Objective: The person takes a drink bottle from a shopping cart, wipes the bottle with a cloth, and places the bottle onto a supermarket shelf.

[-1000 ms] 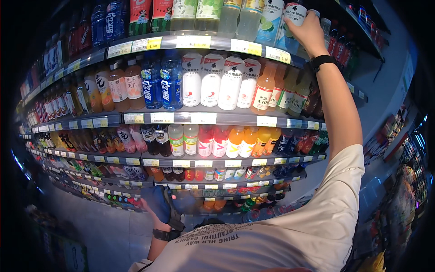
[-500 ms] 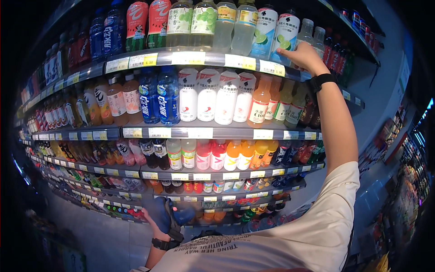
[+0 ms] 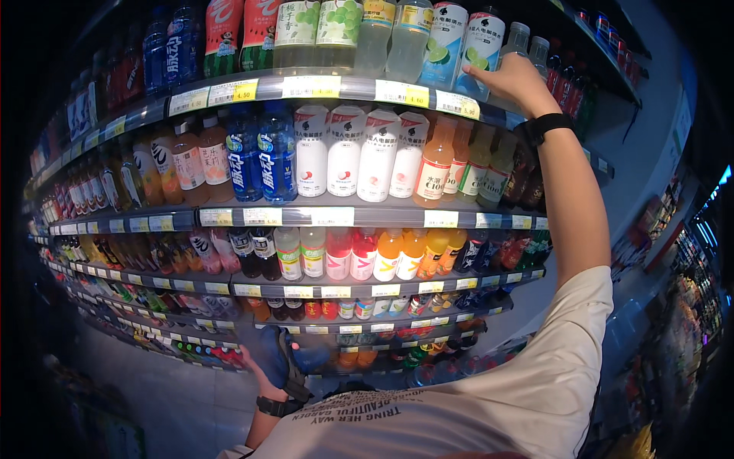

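Observation:
My right hand (image 3: 514, 82) is raised to the top shelf, at a white and blue drink bottle (image 3: 483, 46) with limes on its label. The thumb lies across the bottle's lower front, and the fingers bend round its right side, partly hidden. The bottle stands upright beside a matching one (image 3: 443, 44). Clear bottles (image 3: 538, 55) stand just to the right of it. Low down at the left, my left hand (image 3: 262, 372) is closed round a dark blue object (image 3: 277, 353); its kind is too blurred to make out. Each wrist wears a black band.
Shelves of drinks curve across the view. Below the top shelf's edge (image 3: 344, 86) stand white bottles (image 3: 345, 153), blue bottles (image 3: 275, 157) and orange ones (image 3: 434, 164). Pink bottles (image 3: 340, 256) fill part of a lower shelf. Grey floor (image 3: 183, 398) shows at lower left.
The shelves sit slightly higher and further left in view. My right hand stays at the lime drink bottle, and my left hand keeps the dark blue object low down.

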